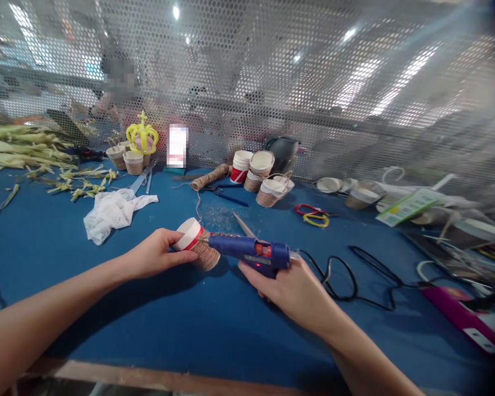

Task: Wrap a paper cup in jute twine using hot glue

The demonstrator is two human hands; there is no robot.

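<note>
A paper cup [208,256], partly wound with brown twine, is tilted in my left hand [159,253], which pinches it near its white end. A red band shows between the bare white part and the twine. In my right hand [282,283] is a blue hot glue gun [247,250] with a small red light on. Its nozzle points left and meets the cup at the edge of the twine, though exact contact is hard to tell. From the cup a strand runs back to a roll of twine [210,177]. Scissors [243,224] lie partly behind the glue gun.
Twine-wrapped cups [272,190] stand at the back near a perforated metal screen [239,82]. Red and yellow-handled scissors [313,214] lie right of centre. A white crumpled cloth [113,212], dried husks [25,146] and a yellow crown [142,135] are left. A black cord [355,286] loops towards a magenta power strip [457,316].
</note>
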